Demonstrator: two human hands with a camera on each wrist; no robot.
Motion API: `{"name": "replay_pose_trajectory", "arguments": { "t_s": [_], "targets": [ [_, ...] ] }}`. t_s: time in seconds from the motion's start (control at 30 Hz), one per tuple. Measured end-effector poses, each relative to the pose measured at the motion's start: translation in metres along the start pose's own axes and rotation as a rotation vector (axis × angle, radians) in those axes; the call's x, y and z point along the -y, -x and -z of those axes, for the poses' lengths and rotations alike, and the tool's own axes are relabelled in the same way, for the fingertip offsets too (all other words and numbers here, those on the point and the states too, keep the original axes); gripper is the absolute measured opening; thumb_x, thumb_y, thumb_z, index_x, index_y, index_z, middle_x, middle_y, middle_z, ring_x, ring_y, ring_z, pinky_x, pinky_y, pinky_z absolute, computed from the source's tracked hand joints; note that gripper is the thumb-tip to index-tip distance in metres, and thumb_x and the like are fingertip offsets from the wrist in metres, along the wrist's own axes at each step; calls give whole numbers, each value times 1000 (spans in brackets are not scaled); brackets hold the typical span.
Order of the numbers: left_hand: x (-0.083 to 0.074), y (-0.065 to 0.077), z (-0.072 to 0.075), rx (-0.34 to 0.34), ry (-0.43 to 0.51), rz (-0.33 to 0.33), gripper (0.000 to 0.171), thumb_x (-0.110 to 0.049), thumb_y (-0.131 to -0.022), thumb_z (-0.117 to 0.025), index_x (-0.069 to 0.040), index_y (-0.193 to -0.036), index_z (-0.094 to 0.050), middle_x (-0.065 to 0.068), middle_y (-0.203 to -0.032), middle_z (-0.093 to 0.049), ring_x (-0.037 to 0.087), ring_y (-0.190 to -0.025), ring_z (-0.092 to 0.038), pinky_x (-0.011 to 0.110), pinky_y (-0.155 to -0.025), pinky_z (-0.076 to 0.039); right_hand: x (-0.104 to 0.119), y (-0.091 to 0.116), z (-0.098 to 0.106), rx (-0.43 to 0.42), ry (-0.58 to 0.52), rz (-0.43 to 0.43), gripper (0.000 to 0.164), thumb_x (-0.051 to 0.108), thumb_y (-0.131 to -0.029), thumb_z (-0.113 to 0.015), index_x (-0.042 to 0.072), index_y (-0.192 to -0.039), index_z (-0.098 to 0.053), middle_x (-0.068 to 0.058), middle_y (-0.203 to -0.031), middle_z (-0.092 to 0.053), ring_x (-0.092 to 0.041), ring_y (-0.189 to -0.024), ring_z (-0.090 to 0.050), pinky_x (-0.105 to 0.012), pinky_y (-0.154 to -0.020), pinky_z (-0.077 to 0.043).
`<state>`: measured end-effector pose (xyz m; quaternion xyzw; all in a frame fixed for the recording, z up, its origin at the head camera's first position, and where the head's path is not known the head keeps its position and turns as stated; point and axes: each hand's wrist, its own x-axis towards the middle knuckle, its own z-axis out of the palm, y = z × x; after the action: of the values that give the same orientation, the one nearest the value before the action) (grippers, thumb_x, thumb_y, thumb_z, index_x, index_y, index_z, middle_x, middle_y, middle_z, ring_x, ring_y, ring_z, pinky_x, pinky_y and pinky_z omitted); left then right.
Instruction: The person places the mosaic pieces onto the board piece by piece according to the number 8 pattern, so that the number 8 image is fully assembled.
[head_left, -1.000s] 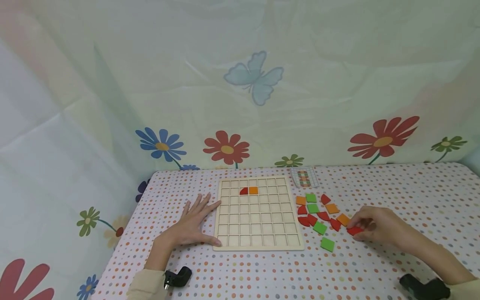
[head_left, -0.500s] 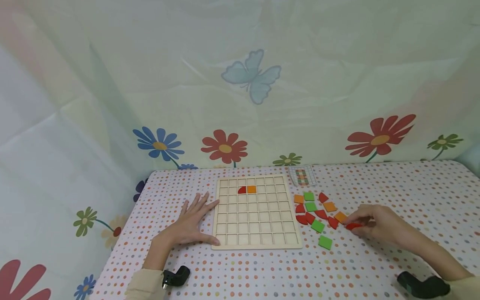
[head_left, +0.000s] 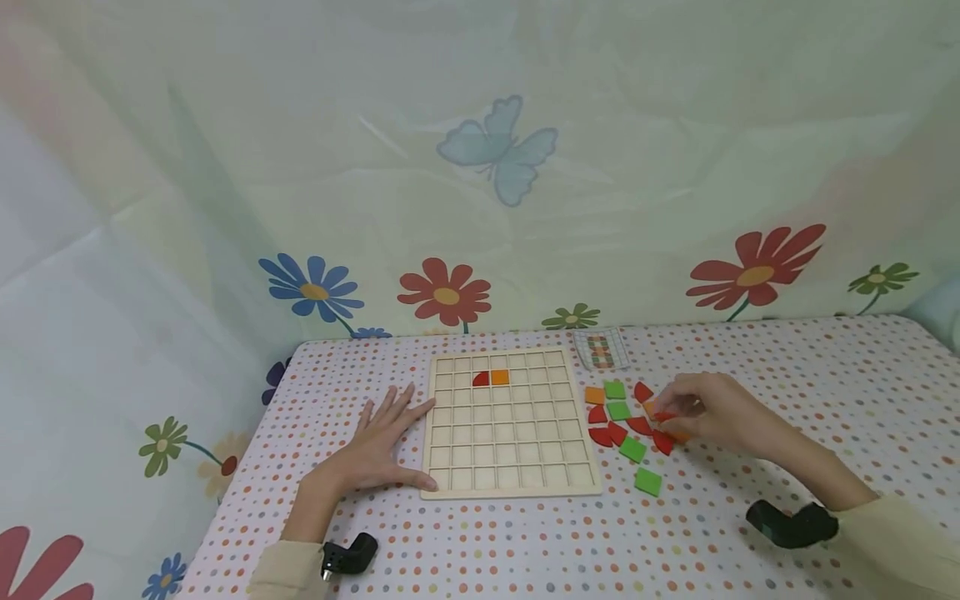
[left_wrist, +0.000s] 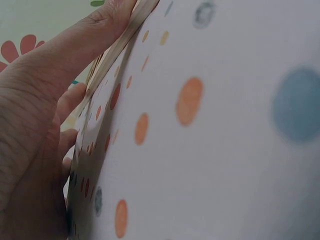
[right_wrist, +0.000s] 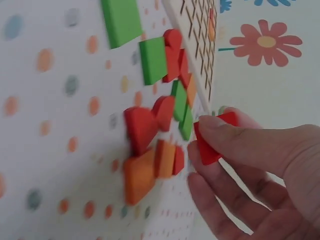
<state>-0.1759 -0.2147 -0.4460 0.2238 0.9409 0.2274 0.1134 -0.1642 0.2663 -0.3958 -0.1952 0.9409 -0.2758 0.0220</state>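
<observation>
My left hand [head_left: 375, 450] lies with spread, straight fingers along the left side of a wooden grid board [head_left: 513, 433]. Its thumb [left_wrist: 80, 42] touches the board's edge in the left wrist view. On the board, a red quarter-circle tile [head_left: 481, 379] sits beside an orange square tile [head_left: 500, 377], each in its own cell. My right hand [head_left: 720, 412] pinches another red tile [right_wrist: 207, 145] between thumb and fingers, raised over the loose tiles. Below it in the right wrist view are orange tiles [right_wrist: 139, 177] and red quarter-circle tiles [right_wrist: 140, 125].
Right of the board lie several loose tiles, among them green squares [head_left: 648, 482] and an orange square [head_left: 595, 395]. A pattern card [head_left: 602, 349] lies behind them, near the table's back edge. A flowered curtain [head_left: 637, 167] hangs behind the dotted table [head_left: 525, 550].
My right hand has lifted the red tile and carried it left and away from me, over the other loose tiles. My left hand keeps its place at the board; the view has shifted slightly.
</observation>
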Motion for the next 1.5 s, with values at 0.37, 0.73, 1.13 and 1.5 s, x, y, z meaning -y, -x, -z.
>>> {"name": "replay_pose_trajectory", "arguments": {
  "t_s": [0.37,0.73,1.13,1.5],
  "targets": [
    [2,2,1,-3,1,5,116,-62,-72,-89,-23,-166,-33,15,-175,-7,41,-160,3,69,-124,4,41,-61,-18,-87,-130,100,14,-3,-84,-84,0,-97,-82,-3,-88,-76,-27,-87,-71,-29,-72,-61],
    [5,-1,-5,-25,8,-31,119,-72,-70,-84,-25,-166,-32,14,-175,-8,42,-160,2,69,-124,3,62,-114,-46,-30,-192,108,16,-5,-91,-77,-3,-106,-80,-12,-100,-78,-23,-86,-70,-33,-75,-59],
    [3,-2,-4,-19,20,-19,119,-73,-70,-84,-25,-166,-33,13,-176,-9,41,-161,3,70,-123,3,67,-139,-75,-7,-260,95,15,-5,-93,-74,-4,-107,-80,-16,-104,-75,-29,-91,-70,-41,-80,-60],
    [2,-3,1,15,-9,21,116,-60,-73,-90,-25,-167,-31,12,-176,-5,38,-161,6,66,-125,4,75,-146,-80,21,-174,82,18,-6,-95,-71,-3,-111,-80,-15,-103,-73,-31,-97,-68,-44,-84,-59]
  ]
}}
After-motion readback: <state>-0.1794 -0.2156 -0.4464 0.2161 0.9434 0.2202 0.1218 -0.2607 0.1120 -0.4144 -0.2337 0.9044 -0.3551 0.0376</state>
